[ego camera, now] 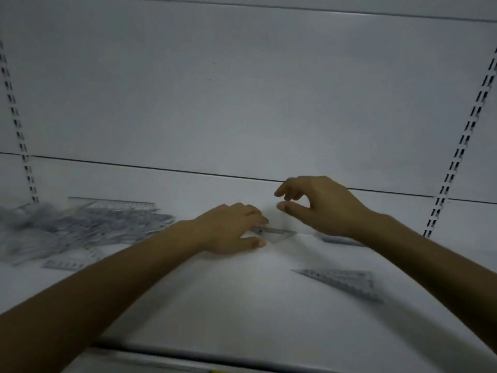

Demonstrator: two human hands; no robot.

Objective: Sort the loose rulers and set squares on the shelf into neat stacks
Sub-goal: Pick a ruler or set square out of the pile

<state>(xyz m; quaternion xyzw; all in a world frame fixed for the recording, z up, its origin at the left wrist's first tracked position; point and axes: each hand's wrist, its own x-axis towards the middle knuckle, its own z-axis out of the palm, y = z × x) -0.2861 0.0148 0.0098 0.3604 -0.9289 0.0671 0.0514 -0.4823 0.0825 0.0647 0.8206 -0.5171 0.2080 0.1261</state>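
A loose heap of clear rulers and set squares (80, 227) covers the left part of the white shelf (228, 305). My left hand (231, 227) lies on the shelf at the middle, its fingers and thumb pinching a small clear set square (279, 235) that lies flat. My right hand (320, 205) hovers just above and to the right of it, fingers loosely curled, holding nothing. A larger clear set square (347, 282) lies alone to the right front. Another clear piece (341, 241) shows partly under my right wrist.
The shelf's white back panel (242, 103) rises behind, with slotted uprights at the left (16, 117) and right (457, 146). The shelf's front edge (215, 354) runs along the bottom.
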